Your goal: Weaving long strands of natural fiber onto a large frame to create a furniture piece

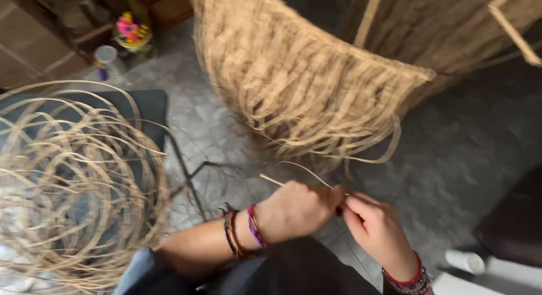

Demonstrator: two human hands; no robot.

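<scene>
Strip (282, 183) slants up-left from both hands' pinch.

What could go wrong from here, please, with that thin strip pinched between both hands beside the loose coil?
1. The thin strip is pinched between the left hand and right hand right at their fingertips; it might slip or snap if bent hard.
2. The loose coil of strips sits close by the left forearm; an elbow move could snag or scatter it.
3. The hanging fringe of fibres dangles just above the hands and could tangle with the strip.
</scene>
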